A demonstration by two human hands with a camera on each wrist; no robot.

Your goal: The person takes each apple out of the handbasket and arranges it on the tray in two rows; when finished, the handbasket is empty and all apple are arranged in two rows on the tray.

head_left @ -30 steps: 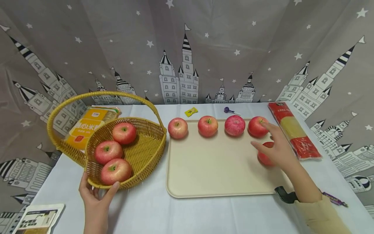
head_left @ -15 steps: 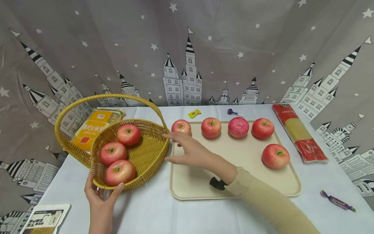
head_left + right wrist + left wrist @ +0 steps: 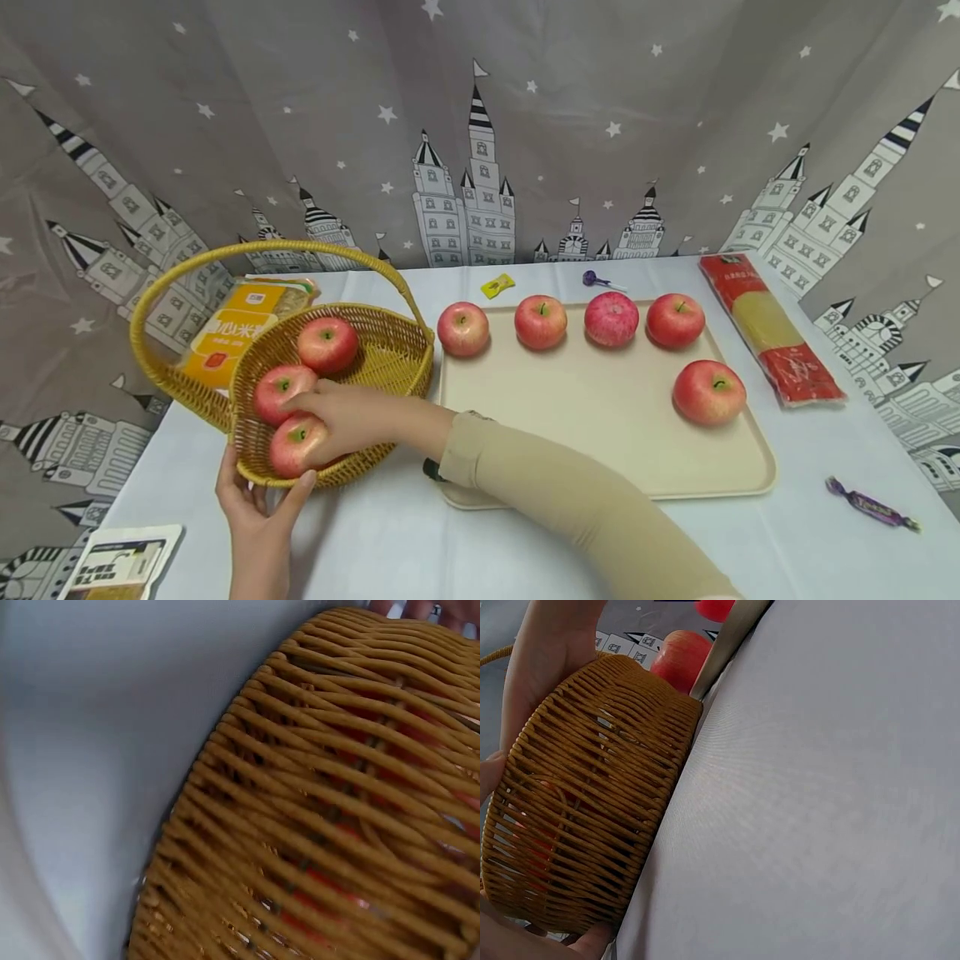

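Note:
A yellow wicker basket (image 3: 384, 364) with a tall arched handle stands at the left, holding three red apples. My left hand (image 3: 258, 529) grips its near end, thumb at the rim and fingers along the side. Reaching in over the basket's right side, my right hand (image 3: 351, 421) has its thumb and fingers around the nearest apple (image 3: 287, 448). The middle apple (image 3: 281, 390) lies right beside those fingertips, and the far apple (image 3: 327, 345) sits behind. In the left wrist view the woven wall (image 3: 592, 795) hides most of the fruit.
A cream tray (image 3: 558, 408) to the right bears several apples along its far and right edges. Around it lie a red noodle packet (image 3: 772, 329), a yellow candy (image 3: 497, 286), a lollipop (image 3: 600, 281) and a purple candy (image 3: 872, 505). Behind the basket is an orange packet (image 3: 243, 321); a white pouch (image 3: 120, 560) lies front left.
My right hand has swept left from the tray's right side, across the tray, into the basket and onto the nearest apple. My left hand has stayed at the basket.

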